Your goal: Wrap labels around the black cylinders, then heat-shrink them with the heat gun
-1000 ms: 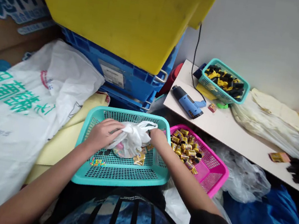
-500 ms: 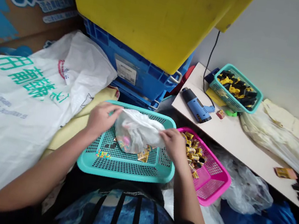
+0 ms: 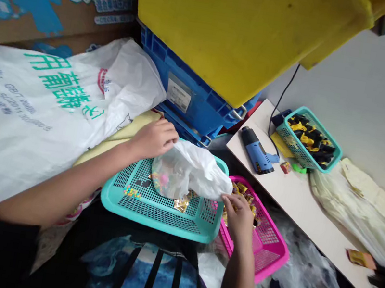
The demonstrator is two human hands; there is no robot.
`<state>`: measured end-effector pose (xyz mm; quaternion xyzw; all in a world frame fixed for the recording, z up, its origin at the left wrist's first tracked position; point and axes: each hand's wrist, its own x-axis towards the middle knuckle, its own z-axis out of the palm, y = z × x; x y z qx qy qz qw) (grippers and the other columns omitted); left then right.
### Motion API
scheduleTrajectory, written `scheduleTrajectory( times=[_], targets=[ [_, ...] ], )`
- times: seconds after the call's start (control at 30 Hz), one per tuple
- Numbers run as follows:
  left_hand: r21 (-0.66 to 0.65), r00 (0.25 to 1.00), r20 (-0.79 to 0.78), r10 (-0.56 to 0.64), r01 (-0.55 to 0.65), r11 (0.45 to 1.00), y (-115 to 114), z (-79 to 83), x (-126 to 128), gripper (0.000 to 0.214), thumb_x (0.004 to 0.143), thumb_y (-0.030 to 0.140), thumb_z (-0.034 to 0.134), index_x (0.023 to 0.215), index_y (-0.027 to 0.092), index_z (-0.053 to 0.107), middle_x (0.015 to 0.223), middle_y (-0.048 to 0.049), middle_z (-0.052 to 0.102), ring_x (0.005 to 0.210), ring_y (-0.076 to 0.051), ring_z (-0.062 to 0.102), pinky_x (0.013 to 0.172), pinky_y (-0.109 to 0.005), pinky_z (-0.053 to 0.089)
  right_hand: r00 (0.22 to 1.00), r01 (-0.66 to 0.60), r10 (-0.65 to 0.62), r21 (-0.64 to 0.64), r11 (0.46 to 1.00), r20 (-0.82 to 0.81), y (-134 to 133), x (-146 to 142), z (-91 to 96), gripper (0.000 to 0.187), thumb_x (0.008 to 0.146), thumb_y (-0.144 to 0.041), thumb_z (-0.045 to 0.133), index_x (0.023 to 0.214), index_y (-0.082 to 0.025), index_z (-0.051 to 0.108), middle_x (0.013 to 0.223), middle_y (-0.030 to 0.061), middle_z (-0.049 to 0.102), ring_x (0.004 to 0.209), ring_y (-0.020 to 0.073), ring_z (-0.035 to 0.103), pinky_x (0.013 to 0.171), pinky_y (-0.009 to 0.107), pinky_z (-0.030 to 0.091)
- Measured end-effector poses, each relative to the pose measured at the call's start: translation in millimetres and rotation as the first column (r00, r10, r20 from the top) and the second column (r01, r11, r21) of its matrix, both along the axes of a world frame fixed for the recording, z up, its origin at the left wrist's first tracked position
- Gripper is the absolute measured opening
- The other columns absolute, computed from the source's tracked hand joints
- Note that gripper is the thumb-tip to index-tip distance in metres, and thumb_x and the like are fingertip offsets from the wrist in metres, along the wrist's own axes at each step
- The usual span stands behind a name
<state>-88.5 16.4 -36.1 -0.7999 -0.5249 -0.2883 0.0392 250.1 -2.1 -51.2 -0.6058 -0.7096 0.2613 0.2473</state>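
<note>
A white, partly see-through plastic bag (image 3: 199, 169) is stretched between my two hands over the turquoise basket (image 3: 160, 228). My left hand (image 3: 156, 139) is closed on the bag's upper left edge. With pinched fingers my right hand (image 3: 239, 215) grips its right corner. Pink and other coloured bits show through the bag's lower left. Inside the basket lie small coloured beads (image 3: 132, 192), some dark flat pieces (image 3: 143, 183) and gold-brown printed wrappers (image 3: 182, 203). The basket rests at my lap.
Right of my lap a pink basket (image 3: 270, 266) holds small gold-brown pieces. On the white table (image 3: 290, 193) lie a blue heat gun (image 3: 257, 150) and a turquoise basket (image 3: 339, 155) of black-and-yellow pieces. Blue crates (image 3: 199, 101), a yellow bin (image 3: 232, 33) and a white sack (image 3: 59, 108) stand close by.
My hands have spread farther apart, pulling the bag wider, its right corner moving right toward the pink basket. The camera view has shifted too.
</note>
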Motion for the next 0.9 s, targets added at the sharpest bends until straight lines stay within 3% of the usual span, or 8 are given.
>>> scheduleTrajectory(
  times=[0.2,0.33,0.47,0.57,0.63,0.73,0.8,0.9],
  targets=[
    [-0.024,0.966,0.006,-0.259,0.259,0.966,0,-3.8,21,0.028,0.086,0.017,0.051,0.11,0.018,0.066,0.114,-0.0092,0.068,0.11,-0.024,0.058,0.095,-0.039,0.047,0.978,-0.165,0.161,-0.023,0.986,-0.135,-7,-13,5.3,0.03,0.081,-0.049,0.062,0.082,-0.022,0.076,0.089,0.0075,0.066,0.089,0.0204,0.062,0.083,0.035,0.049],
    [-0.168,0.924,0.365,-0.118,0.19,0.967,20,-0.6,21,0.022,0.081,0.017,0.051,0.089,0.019,0.071,0.09,-0.0057,0.073,0.089,-0.021,0.065,0.084,-0.036,0.05,0.986,-0.057,0.067,0.071,0.996,-0.151,-5,-12,2.0,0.028,0.08,-0.047,0.064,0.083,-0.022,0.077,0.09,0.0074,0.066,0.089,0.0199,0.062,0.082,0.035,0.049],
    [-0.187,0.363,0.924,0.12,0.158,0.97,27,14.7,-4,0.01,0.075,0.02,0.051,0.07,0.019,0.06,0.063,0.0003,0.063,0.059,-0.015,0.059,0.061,-0.028,0.05,0.979,0.181,-0.172,0.08,0.98,-0.11,2,7,-19.9,0.038,0.077,-0.053,0.062,0.077,-0.016,0.075,0.084,0.0099,0.067,0.084,0.0232,0.062,0.083,0.042,0.049],
    [-0.065,-0.004,0.998,0.068,0.267,0.962,20,24.9,-14,0.008,0.074,0.024,0.053,0.067,0.021,0.049,0.057,0.003,0.051,0.054,-0.012,0.052,0.059,-0.026,0.048,0.958,0.288,-0.271,0.262,0.921,-0.099,0,-2,-17.3,0.036,0.079,-0.049,0.062,0.075,-0.015,0.073,0.091,0.0126,0.065,0.093,0.0261,0.06,0.089,0.048,0.045],
    [-0.017,0.003,1.0,0.017,0.347,0.938,13,31.3,-11,0.01,0.072,0.026,0.06,0.073,0.021,0.051,0.062,0.0035,0.051,0.058,-0.012,0.051,0.06,-0.026,0.047,0.968,0.251,-0.205,0.516,0.819,-0.144,-5,-25,-0.5,0.024,0.085,-0.039,0.06,0.083,-0.017,0.071,0.096,0.011,0.064,0.098,0.0233,0.059,0.092,0.045,0.045],
    [-0.079,0.255,0.966,-0.035,0.423,0.903,4,42.7,1,0.014,0.069,0.027,0.067,0.079,0.019,0.061,0.066,0.0022,0.054,0.06,-0.012,0.049,0.057,-0.024,0.042,0.973,-0.03,0.184,0.715,0.698,-0.139,-4,-73,32.9,0.01,0.088,-0.026,0.058,0.09,-0.021,0.066,0.097,0.0065,0.067,0.095,0.0183,0.062,0.088,0.038,0.048],
    [-0.077,0.339,0.936,-0.093,0.456,0.887,2,50.7,7,0.013,0.075,0.03,0.061,0.071,0.018,0.064,0.067,-0.0007,0.055,0.063,-0.014,0.051,0.06,-0.027,0.042,0.937,-0.173,0.316,0.592,0.787,-0.146,5,-105,48.8,0.016,0.093,-0.027,0.049,0.093,-0.02,0.064,0.099,0.0067,0.068,0.096,0.0175,0.064,0.085,0.035,0.05],
    [0.056,0.194,0.969,-0.155,0.438,0.897,5,59.3,9,0.025,0.082,0.032,0.048,0.068,0.018,0.064,0.073,-0.0051,0.06,0.075,-0.019,0.058,0.072,-0.033,0.047,0.883,-0.469,0.468,-0.001,0.883,0.024,28,-139,54.7,0.021,0.094,-0.025,0.044,0.094,-0.017,0.064,0.094,0.0057,0.07,0.085,0.0152,0.065,0.075,0.028,0.05]
  ],
)
